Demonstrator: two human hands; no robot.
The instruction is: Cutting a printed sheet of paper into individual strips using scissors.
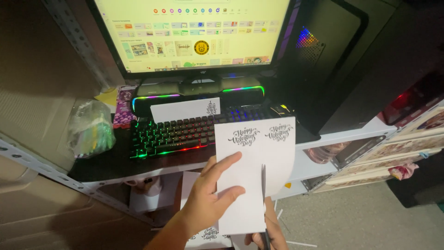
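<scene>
My left hand (210, 196) grips the left edge of a white paper sheet (273, 153) with two dark printed script designs near its top. The sheet stands upright in front of the desk. My right hand (270, 234) is below and mostly behind the sheet, holding dark scissors (263, 185) whose blades run up into the paper's lower middle. Another white printed sheet (185, 110) rests against the back of the lit keyboard (171, 136). More printed paper (206, 234) lies under my left wrist.
A monitor (194, 32) shows a bright page above a glowing speaker bar (199, 95). A dark computer tower (323, 60) stands to the right. A plastic bag (90, 129) sits left on the desk. Shelves with flat items (393, 157) are at right; paper strips lie on the floor.
</scene>
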